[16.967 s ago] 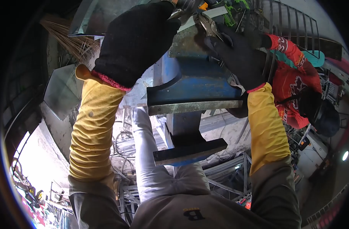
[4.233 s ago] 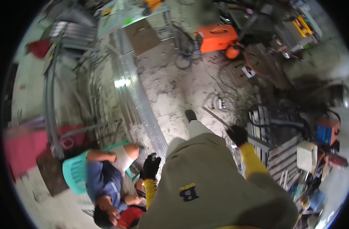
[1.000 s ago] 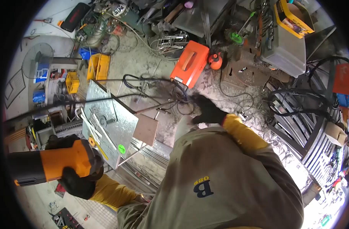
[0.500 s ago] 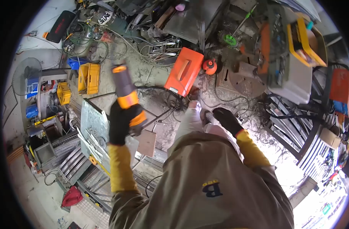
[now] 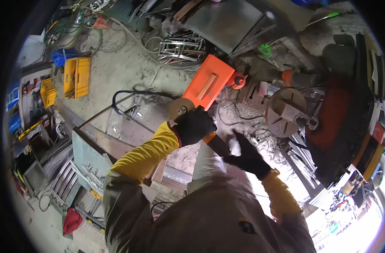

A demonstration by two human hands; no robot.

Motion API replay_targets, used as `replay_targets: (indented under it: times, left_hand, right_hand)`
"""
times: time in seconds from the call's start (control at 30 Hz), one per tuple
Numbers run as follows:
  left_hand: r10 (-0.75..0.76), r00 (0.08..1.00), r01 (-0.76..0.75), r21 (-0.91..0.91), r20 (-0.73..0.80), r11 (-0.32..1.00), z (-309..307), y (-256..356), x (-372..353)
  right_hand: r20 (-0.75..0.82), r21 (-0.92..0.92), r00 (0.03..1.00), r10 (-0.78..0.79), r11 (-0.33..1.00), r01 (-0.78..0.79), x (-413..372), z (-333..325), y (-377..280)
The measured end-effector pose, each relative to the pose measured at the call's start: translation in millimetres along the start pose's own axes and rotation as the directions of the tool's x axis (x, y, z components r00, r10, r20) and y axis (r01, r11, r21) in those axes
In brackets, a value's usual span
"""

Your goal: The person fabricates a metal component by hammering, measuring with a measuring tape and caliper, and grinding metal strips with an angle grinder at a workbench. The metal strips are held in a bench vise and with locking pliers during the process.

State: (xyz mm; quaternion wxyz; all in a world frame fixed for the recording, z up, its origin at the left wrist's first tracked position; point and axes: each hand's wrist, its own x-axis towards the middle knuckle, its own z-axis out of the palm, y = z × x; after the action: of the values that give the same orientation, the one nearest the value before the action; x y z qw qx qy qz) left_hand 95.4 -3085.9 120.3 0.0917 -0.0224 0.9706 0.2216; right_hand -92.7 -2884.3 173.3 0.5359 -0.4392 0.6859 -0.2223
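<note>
My left hand (image 5: 195, 126), in a black glove, is wrapped round the front part of an angle grinder (image 5: 217, 144) with an orange band. The grinder's round disc (image 5: 180, 110) sticks out to the left of the glove. My right hand (image 5: 248, 158), also black-gloved, is at the rear end of the grinder, its thumb and fingers spread apart around that end. Just beyond the hands lies an orange-red box (image 5: 208, 81) with a long handle, and a small red-orange container (image 5: 237, 80) sits beside it.
A round metal plate (image 5: 286, 111) stands at the right near a dark red and black object (image 5: 333, 122). Yellow crates (image 5: 76, 78) are at the left. A green-grey panel (image 5: 90, 158) stands at the lower left. Cables and metal bars lie on the floor.
My left hand has brought the grinder from the left to in front of my body and turned it. My right hand has come to its rear end. The view has shifted.
</note>
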Motion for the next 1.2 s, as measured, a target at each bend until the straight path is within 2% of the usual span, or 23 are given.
replay_targets:
  times: [0.03,0.1,0.13,0.17,0.2,0.23,0.3,0.33,0.37,0.4,0.43,0.47,0.5,0.53,0.57,0.6,0.63,0.67,0.87,0.97,1.03,1.1,1.2]
  left_hand:
    - [0.066,0.997,-0.066,0.025,-0.025,0.998,-6,-5,10]
    - [0.067,0.998,-0.067,0.041,0.023,0.997,-14,-20,24]
    - [0.065,0.989,-0.046,0.136,-0.134,0.990,-15,-30,26]
    - [0.073,0.956,-0.007,0.225,-0.285,0.974,-15,-41,25]
    - [-0.018,0.923,0.030,0.024,-0.385,0.999,-13,-53,17]
    - [-0.155,0.846,0.150,-0.051,-0.510,0.987,-20,-60,14]
    - [-0.535,0.542,0.598,-0.149,-0.648,0.787,-3,-59,11]
    - [-0.725,0.420,0.567,-0.466,-0.545,0.679,5,-56,15]
    - [-0.924,0.278,0.420,-0.832,-0.261,0.361,35,-53,26]
    - [-0.921,0.374,0.017,-0.994,0.104,-0.105,56,-54,41]
    - [-0.729,0.579,-0.293,-0.741,0.365,-0.604,72,-58,55]
    - [-0.719,0.588,-0.282,-0.740,0.370,-0.611,86,-68,67]
    - [-0.732,0.552,-0.097,-0.841,0.400,-0.533,99,-79,80]
    - [-0.752,0.510,0.093,-0.896,0.417,-0.434,104,-91,94]
    - [-0.750,0.512,0.095,-0.895,0.420,-0.436,108,-104,107]
    - [-0.834,0.468,0.165,-0.956,0.293,-0.243,111,-117,118]
    - [-0.887,0.438,0.238,-0.971,0.144,-0.040,114,-132,132]
    - [-0.891,0.443,0.271,-0.962,0.104,0.022,125,-155,148]
    - [-0.894,0.414,0.488,-0.788,-0.170,0.376,133,-277,263]
    - [-0.885,0.415,0.544,-0.721,-0.212,0.428,134,-323,318]
    - [-0.835,0.451,0.676,-0.490,-0.315,0.550,134,-340,346]
    - [-0.841,0.426,0.681,-0.493,-0.334,0.541,148,-344,358]
    - [-0.860,0.417,0.685,-0.521,-0.294,0.509,139,-339,357]
  right_hand:
    - [0.078,0.135,0.997,-0.006,0.991,-0.004,17,11,-4]
    - [0.324,0.361,0.916,0.237,0.864,-0.352,57,25,0]
    - [0.120,0.186,0.992,0.042,0.980,-0.063,72,34,6]
    - [0.116,0.181,0.992,0.045,0.981,-0.065,80,35,14]
    - [0.121,0.281,0.974,0.190,0.935,-0.218,94,25,1]
    - [0.138,0.378,0.933,0.332,0.853,-0.360,109,17,-11]
    - [0.024,0.313,0.929,0.368,0.880,-0.357,137,23,-13]
    - [-0.011,0.369,0.951,0.309,0.885,-0.283,151,32,-3]
    - [-0.050,0.419,0.967,0.249,0.884,-0.206,162,40,6]
    - [-0.002,0.319,0.961,0.276,0.911,-0.261,170,37,-2]
    - [-0.015,0.404,0.979,0.205,0.897,-0.182,179,38,-7]
    - [-0.128,0.333,0.976,0.177,0.935,-0.126,175,46,4]
    - [-0.236,0.251,0.962,0.139,0.965,-0.077,171,53,14]
    - [-0.239,0.252,0.960,0.145,0.964,-0.083,168,41,10]
    - [-0.182,0.043,0.982,0.059,0.998,-0.052,160,21,8]
    - [-0.110,-0.160,0.994,-0.009,0.987,-0.008,151,5,8]
    - [-0.162,-0.165,0.982,-0.093,0.984,0.066,136,1,12]
    - [-0.214,-0.181,0.960,-0.180,0.973,0.143,113,0,17]
    - [-0.194,-0.200,0.935,0.295,0.922,-0.333,-76,28,115]
    - [-0.152,-0.026,0.756,0.636,0.763,-0.646,-164,43,143]
    - [-0.210,0.009,0.705,0.678,0.722,-0.692,-211,60,167]
    - [-0.158,0.110,0.453,0.877,0.472,-0.875,-237,69,167]
    - [-0.118,0.308,0.419,0.900,0.434,-0.847,-264,91,188]
